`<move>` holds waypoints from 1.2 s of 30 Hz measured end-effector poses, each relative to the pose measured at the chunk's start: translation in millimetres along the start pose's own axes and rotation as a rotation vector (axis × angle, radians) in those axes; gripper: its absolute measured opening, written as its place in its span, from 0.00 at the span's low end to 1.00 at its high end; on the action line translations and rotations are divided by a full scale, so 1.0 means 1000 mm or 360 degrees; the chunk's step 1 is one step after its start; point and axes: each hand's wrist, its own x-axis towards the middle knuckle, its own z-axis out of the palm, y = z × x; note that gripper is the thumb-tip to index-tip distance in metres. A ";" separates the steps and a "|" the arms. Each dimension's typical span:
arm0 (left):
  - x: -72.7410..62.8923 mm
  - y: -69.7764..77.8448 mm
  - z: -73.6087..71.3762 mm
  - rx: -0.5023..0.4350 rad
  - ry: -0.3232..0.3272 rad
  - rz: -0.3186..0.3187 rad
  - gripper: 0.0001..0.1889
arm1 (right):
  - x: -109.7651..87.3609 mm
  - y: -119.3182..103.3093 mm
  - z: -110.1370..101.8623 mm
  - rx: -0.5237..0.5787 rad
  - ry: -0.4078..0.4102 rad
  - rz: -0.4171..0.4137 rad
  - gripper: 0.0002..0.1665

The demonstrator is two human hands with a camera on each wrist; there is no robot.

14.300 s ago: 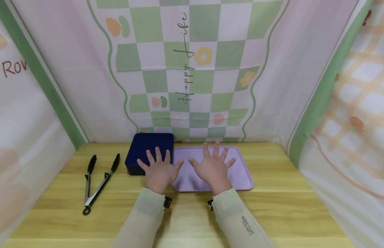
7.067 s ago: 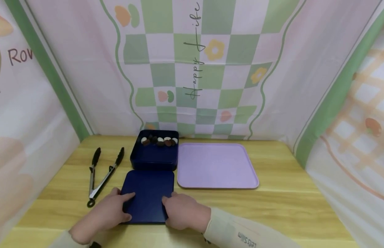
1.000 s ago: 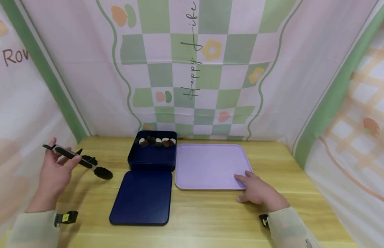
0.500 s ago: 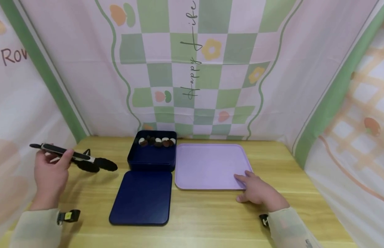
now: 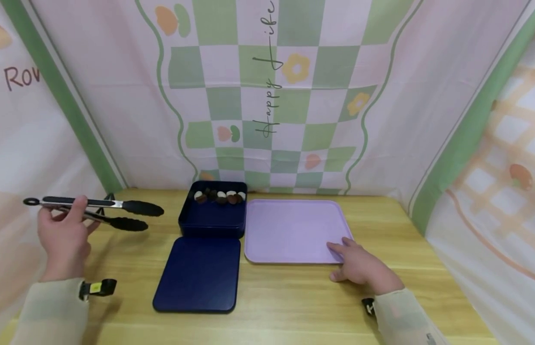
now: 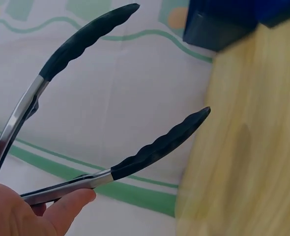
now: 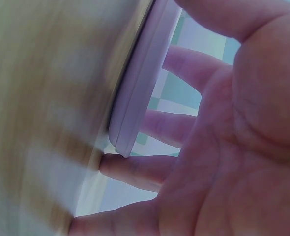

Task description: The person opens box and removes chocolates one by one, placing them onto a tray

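Note:
My left hand (image 5: 64,235) grips a pair of tongs (image 5: 142,208) with metal arms and black scalloped tips, raised above the table's left side. In the left wrist view the tips of the tongs (image 6: 162,142) stand wide apart with nothing between them. My right hand (image 5: 362,266) rests at the near right corner of the lilac tray (image 5: 293,230), fingers spread; in the right wrist view some fingers (image 7: 172,127) lie over the tray's rim (image 7: 140,83). Left of the tray stands a navy box (image 5: 212,216), holding several small white, brown and dark pieces (image 5: 222,197) along its far side.
A flat navy lid (image 5: 197,275) lies directly in front of the box on the wooden table (image 5: 302,302). Behind the table hangs a green-and-white checked cloth (image 5: 267,96), with more printed cloth at both sides.
Over the last second my left hand has turned the tongs from slanting down to nearly level, and their tips have spread apart. My right hand stays at the tray corner.

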 end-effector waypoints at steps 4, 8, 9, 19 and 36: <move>0.002 0.001 0.005 -0.0198 -0.0030 0.0005 0.31 | 0.000 0.000 0.000 0.0003 -0.0001 -0.0002 0.50; 0.003 0.001 0.014 -0.0306 -0.0011 -0.0037 0.33 | 0.000 0.000 0.000 0.0002 -0.0008 0.0006 0.50; 0.003 0.001 0.017 -0.0326 -0.0006 -0.0045 0.33 | 0.001 0.001 0.000 0.0001 -0.0007 0.0006 0.50; -0.003 -0.006 0.057 -0.0253 -0.0061 -0.0016 0.36 | 0.002 0.002 0.001 0.0000 -0.0007 0.0005 0.51; -0.013 -0.056 0.129 0.0079 -0.0029 0.0017 0.33 | 0.001 0.001 0.001 0.0014 -0.0004 0.0005 0.50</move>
